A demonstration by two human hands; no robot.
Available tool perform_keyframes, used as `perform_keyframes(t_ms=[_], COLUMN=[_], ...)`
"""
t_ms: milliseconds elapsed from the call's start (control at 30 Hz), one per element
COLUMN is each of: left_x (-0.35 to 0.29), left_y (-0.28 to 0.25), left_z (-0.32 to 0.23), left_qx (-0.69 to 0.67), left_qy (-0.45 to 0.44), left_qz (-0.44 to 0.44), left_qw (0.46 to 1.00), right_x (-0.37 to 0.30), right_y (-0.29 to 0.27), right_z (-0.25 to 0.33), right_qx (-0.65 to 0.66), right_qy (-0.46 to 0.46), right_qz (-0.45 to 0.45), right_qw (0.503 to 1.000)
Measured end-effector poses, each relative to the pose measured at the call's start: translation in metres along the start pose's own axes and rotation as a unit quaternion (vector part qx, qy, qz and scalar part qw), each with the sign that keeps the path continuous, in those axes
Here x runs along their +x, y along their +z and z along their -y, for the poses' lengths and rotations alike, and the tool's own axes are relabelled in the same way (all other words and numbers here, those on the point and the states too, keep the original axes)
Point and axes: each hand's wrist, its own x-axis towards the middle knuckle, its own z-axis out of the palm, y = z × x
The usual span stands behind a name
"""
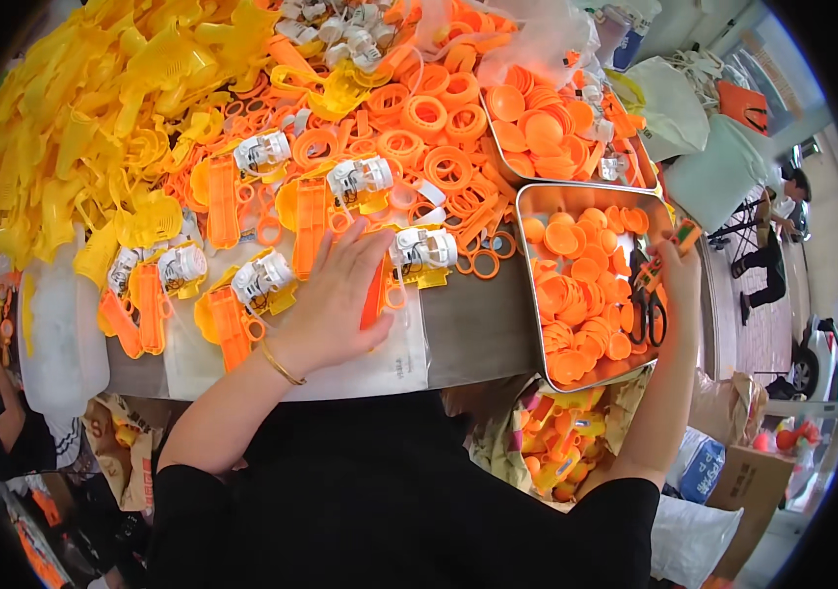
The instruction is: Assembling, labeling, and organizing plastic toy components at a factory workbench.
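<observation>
Black shirt is right up front. Left hand lies over an orange part on the tabletop, fingers stretched out, can't tell if they're actually gripping it. Right hand has its fingers pinched on a small orange-green piece over the tray's far corner. Imo a loose pinch could drop that among the caps, or the wrist might snag the scissors.

Bright, even light, soft shadows, fisheye-bent edges, black rim
</observation>
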Motion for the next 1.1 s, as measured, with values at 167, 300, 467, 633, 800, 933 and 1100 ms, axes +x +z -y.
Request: perform_keyframes(t_ms=[167,300,467,633,800,933,1100], left_x=[0.005,0.002,0.003,0.003,0.003,0.004,0.005], left_y=[0.021,0.033,0.034,0.033,0.034,0.035,0.031], left_z=[-0.015,-0.010,-0.011,-0.013,-0.010,-0.009,-0.010], left_qx=[0.012,-0.014,-0.061,-0.090,-0.087,-0.085,-0.080], left_qy=[-0.109,-0.123,-0.122,-0.128,-0.119,-0.119,-0.108], left_qz=[-0.101,-0.165,-0.190,-0.204,-0.189,-0.182,-0.175], left_qw=[0.989,0.978,0.972,0.966,0.971,0.972,0.975], right_x=[-0.048,-0.056,-0.056,-0.048,-0.042,-0.040,-0.038], right_y=[0.039,0.105,0.212,0.230,0.234,0.234,0.231], right_z=[0.107,0.167,0.201,0.205,0.208,0.211,0.213], right_qx=[0.285,0.173,0.100,0.113,0.101,0.107,0.112], right_qy=[-0.012,-0.119,-0.153,-0.164,-0.173,-0.145,-0.145], right_qz=[0.111,0.344,0.422,0.468,0.499,0.523,0.525], right_qw=[0.952,0.915,0.888,0.861,0.843,0.833,0.831])
